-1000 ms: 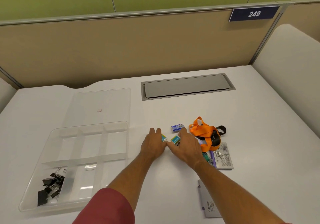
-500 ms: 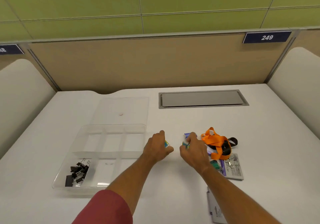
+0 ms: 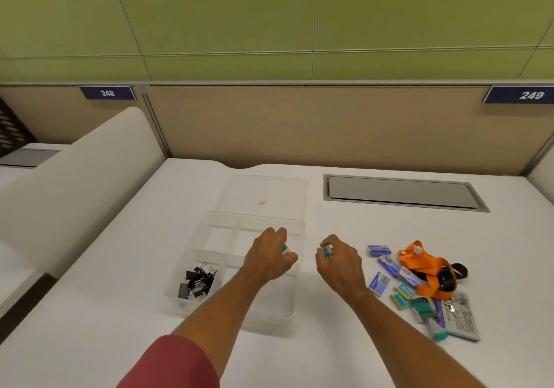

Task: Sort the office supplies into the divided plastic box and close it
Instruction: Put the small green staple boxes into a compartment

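Observation:
The clear divided plastic box (image 3: 209, 218) lies open on the white desk, its lid (image 3: 266, 191) flat behind it. Black binder clips (image 3: 197, 279) fill its near-left compartment. My left hand (image 3: 269, 255) hovers over the box's right side and grips a small teal staple box (image 3: 285, 248). Just right of the box, my right hand (image 3: 340, 263) pinches another small staple box (image 3: 325, 250). More small staple boxes (image 3: 379, 250) lie scattered on the desk to the right, beside an orange lanyard (image 3: 425, 267).
A grey cable hatch (image 3: 401, 192) is set into the desk at the back right. A grey card (image 3: 461, 317) lies under the lanyard's clip. Partition walls rise behind the desk and at its left side.
Both hands lifted a staple box each and moved left. My left hand has gone from the bare desk to above the box. The camera swung left too.

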The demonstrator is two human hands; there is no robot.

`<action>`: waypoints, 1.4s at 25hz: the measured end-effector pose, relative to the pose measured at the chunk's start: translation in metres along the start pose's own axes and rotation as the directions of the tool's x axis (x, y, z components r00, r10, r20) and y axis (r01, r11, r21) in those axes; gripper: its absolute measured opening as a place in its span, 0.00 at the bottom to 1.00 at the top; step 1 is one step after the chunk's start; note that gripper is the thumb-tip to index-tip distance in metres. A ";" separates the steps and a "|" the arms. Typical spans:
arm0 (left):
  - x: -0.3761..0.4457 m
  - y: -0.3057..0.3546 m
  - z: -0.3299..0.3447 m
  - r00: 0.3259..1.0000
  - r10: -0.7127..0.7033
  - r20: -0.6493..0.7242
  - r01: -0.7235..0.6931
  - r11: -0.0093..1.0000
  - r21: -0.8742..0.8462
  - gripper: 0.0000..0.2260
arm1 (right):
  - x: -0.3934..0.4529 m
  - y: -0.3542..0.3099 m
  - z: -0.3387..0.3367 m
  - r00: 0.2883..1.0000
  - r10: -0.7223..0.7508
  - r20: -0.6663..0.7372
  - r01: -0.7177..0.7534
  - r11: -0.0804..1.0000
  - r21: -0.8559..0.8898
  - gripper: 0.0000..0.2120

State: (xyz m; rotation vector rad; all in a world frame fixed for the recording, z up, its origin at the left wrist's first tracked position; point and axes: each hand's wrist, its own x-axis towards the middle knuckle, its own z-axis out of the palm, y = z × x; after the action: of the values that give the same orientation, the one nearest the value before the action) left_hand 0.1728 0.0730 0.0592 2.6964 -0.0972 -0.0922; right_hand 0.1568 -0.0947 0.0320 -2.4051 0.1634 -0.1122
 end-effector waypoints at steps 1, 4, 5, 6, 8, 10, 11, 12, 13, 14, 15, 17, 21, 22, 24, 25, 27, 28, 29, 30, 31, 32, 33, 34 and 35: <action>0.002 -0.012 -0.005 1.000 0.004 -0.014 -0.004 1.000 0.000 0.16 | 0.001 -0.009 0.008 1.000 0.000 -0.005 0.000 1.000 0.004 0.09; 0.006 -0.051 -0.017 1.000 0.007 -0.020 -0.007 1.000 0.000 0.15 | 0.000 -0.036 0.029 1.000 0.006 -0.026 -0.005 0.999 0.037 0.12; 0.007 -0.065 -0.020 1.000 -0.002 -0.020 0.001 1.000 -0.007 0.15 | 0.000 -0.045 0.036 0.999 0.006 -0.034 -0.004 0.999 0.041 0.13; 0.008 -0.077 -0.023 1.000 -0.012 -0.026 0.012 1.000 -0.013 0.15 | 0.000 -0.053 0.042 0.999 0.007 -0.041 -0.005 0.999 0.041 0.14; 0.012 -0.099 -0.031 0.999 -0.031 -0.045 0.030 0.999 -0.021 0.14 | 0.002 -0.067 0.054 0.999 0.016 -0.048 -0.015 0.999 0.037 0.13; 0.018 -0.119 -0.037 0.998 -0.039 -0.043 0.038 0.999 -0.029 0.14 | 0.003 -0.079 0.068 0.999 0.016 -0.051 -0.014 0.999 0.042 0.10; 0.021 -0.128 -0.040 0.999 -0.041 -0.035 0.040 0.999 -0.031 0.14 | 0.004 -0.085 0.075 0.998 0.007 -0.055 -0.005 0.999 0.049 0.10; 0.024 -0.137 -0.042 0.999 -0.042 -0.026 0.041 0.999 -0.030 0.14 | 0.004 -0.089 0.081 0.998 -0.005 -0.059 0.009 0.999 0.054 0.09; 0.027 -0.146 -0.045 0.999 -0.040 -0.018 0.039 0.999 -0.030 0.15 | 0.005 -0.094 0.088 0.998 -0.015 -0.058 0.018 0.998 0.054 0.08; 0.031 -0.154 -0.046 0.999 -0.033 -0.009 0.032 0.999 -0.034 0.15 | 0.005 -0.099 0.094 0.998 -0.024 -0.053 0.027 0.998 0.052 0.08; 0.035 -0.163 -0.047 1.000 -0.027 0.006 0.027 0.999 -0.040 0.16 | 0.006 -0.104 0.101 0.998 -0.029 -0.049 0.032 0.998 0.050 0.07; 0.045 -0.177 -0.047 0.998 -0.025 0.050 0.027 0.999 -0.033 0.18 | 0.009 -0.112 0.112 0.998 -0.034 -0.053 0.037 0.998 0.051 0.07; 0.063 -0.194 -0.041 0.989 0.002 0.145 0.001 1.000 -0.025 0.16 | 0.015 -0.123 0.125 0.997 -0.041 -0.063 0.042 0.999 0.027 0.08; 0.066 -0.196 -0.039 0.985 0.021 0.172 -0.016 0.999 -0.028 0.16 | 0.016 -0.125 0.127 0.997 -0.041 -0.064 0.042 0.999 0.015 0.08; 0.071 -0.198 -0.037 0.977 0.046 0.209 -0.041 0.999 -0.026 0.15 | 0.021 -0.127 0.131 0.997 -0.041 -0.062 0.040 0.999 -0.007 0.09; 0.073 -0.199 -0.036 0.974 0.058 0.218 -0.054 0.998 -0.024 0.16 | 0.024 -0.127 0.134 0.998 -0.039 -0.058 0.039 0.999 -0.014 0.09; 0.075 -0.200 -0.036 0.972 0.078 0.222 -0.072 0.997 -0.035 0.19 | 0.028 -0.131 0.139 0.999 -0.036 -0.032 0.035 0.999 -0.020 0.10; 0.075 -0.201 -0.037 0.972 0.089 0.216 -0.081 0.996 -0.044 0.20 | 0.030 -0.133 0.141 0.999 -0.035 -0.012 0.035 0.999 -0.019 0.11; 0.076 -0.202 -0.038 0.974 0.101 0.202 -0.092 0.994 -0.049 0.21 | 0.033 -0.136 0.144 0.999 -0.034 0.008 0.034 0.999 -0.012 0.12; 0.076 -0.203 -0.039 0.979 0.111 0.174 -0.103 0.993 -0.053 0.21 | 0.036 -0.139 0.147 0.999 -0.034 0.030 0.034 0.999 -0.003 0.13; 0.077 -0.204 -0.041 0.983 0.119 0.138 -0.113 0.992 -0.051 0.21 | 0.038 -0.143 0.149 0.998 -0.036 0.049 0.036 0.999 0.005 0.13; 0.077 -0.205 -0.044 0.987 0.124 0.099 -0.120 0.992 -0.046 0.21 | 0.041 -0.148 0.151 0.997 -0.044 0.068 0.044 0.999 0.006 0.14; 0.077 -0.205 -0.048 0.990 0.130 0.062 -0.127 0.991 -0.042 0.21 | 0.043 -0.153 0.154 0.995 -0.059 0.084 0.059 0.998 0.005 0.14; 0.076 -0.206 -0.052 0.989 0.140 0.035 -0.139 0.990 -0.029 0.21 | 0.046 -0.158 0.156 0.992 -0.073 0.102 0.073 0.997 0.005 0.15; 0.076 -0.208 -0.056 0.987 0.159 0.010 -0.159 0.987 -0.003 0.22 | 0.049 -0.164 0.159 0.988 -0.086 0.125 0.085 0.996 0.009 0.16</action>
State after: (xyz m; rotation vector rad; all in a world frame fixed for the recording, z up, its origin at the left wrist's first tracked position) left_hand 0.2636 0.2779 0.0170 2.6750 -0.3149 -0.0569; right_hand 0.2397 0.1238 0.0254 -2.4074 0.0020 -0.0004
